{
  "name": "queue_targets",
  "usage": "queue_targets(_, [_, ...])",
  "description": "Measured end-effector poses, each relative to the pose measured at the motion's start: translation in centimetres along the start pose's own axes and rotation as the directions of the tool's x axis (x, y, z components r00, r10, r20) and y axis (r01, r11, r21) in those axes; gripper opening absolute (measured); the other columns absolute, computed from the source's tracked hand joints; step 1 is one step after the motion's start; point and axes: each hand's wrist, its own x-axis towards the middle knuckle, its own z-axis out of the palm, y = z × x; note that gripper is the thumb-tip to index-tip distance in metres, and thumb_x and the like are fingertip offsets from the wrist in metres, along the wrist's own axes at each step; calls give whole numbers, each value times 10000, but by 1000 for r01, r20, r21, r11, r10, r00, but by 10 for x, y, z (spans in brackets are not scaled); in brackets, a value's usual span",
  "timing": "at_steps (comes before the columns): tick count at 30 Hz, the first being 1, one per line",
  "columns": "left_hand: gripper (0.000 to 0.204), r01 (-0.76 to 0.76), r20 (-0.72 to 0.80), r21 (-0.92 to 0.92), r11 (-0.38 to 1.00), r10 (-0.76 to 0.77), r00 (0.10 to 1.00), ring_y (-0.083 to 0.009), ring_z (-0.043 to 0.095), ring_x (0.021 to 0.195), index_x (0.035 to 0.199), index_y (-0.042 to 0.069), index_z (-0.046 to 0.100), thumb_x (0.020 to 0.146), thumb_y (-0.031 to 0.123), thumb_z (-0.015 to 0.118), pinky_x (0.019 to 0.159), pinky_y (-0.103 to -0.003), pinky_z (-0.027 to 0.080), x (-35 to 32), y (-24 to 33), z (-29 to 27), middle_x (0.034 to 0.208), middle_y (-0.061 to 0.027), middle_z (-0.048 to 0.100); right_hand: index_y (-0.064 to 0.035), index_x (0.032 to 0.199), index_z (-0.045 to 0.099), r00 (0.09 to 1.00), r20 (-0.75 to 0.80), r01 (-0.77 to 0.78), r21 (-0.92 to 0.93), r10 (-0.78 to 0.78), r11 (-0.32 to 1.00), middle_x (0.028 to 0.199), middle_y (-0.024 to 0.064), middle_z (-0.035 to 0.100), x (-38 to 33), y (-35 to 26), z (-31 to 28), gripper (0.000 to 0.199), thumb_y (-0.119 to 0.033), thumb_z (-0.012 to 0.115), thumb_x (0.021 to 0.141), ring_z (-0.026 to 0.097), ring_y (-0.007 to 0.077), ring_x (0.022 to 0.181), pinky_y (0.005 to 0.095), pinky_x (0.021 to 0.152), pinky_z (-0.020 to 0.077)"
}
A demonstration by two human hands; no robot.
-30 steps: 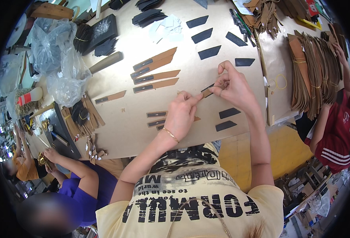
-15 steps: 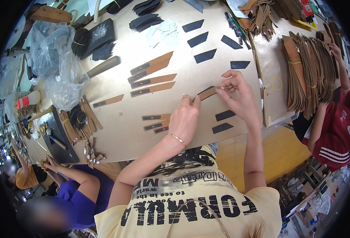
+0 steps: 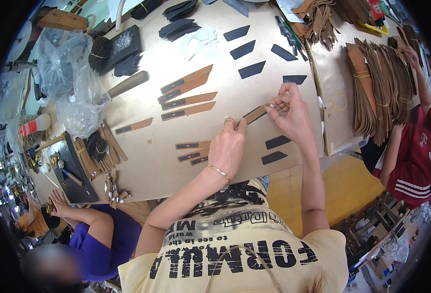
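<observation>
Over the near table (image 3: 147, 161) edge, I pinch one tan-and-black strip (image 3: 254, 115) between my left hand (image 3: 227, 146) and right hand (image 3: 291, 112), fingers closed on its ends.

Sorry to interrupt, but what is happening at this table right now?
A person holds a tan strip with a dark patch between both hands: the left hand at its near end, the right hand pinching its far end. Similar finished strips and loose dark patches lie on the cardboard-covered table.
</observation>
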Motion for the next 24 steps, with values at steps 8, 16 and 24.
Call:
queue_targets(8, [482,-10,-7,0,1000,10,1000,-370,678,785,1283,11,591,804,-42,583,693,-412,570,0,-2,1,1043,-217,586,-13,977,538,994,-47,99,-63,-102,993,848,57,628,-13,0,8,193,-7,678,846,601,148,769,287,730,493])
queue_targets(16, [527,-30,-39,34,999,31,999,-366,675,796,1280,-10,581,757,-54,631,698,-408,572,1,0,6,1052,-231,573,-63,922,579,758,252,579,-686,-602,441,907,81,634,-44,-11,34,195,-36,674,754,643,229,850,362,870,456])
queue_targets(24, [542,-30,7,35,999,30,1000,-373,673,801,1287,-28,567,751,-72,634,704,-412,570,1,-1,5,1045,-232,573,-44,993,463,980,-170,119,87,-103,989,847,96,662,-28,7,12,302,-14,708,819,657,212,830,329,776,491])
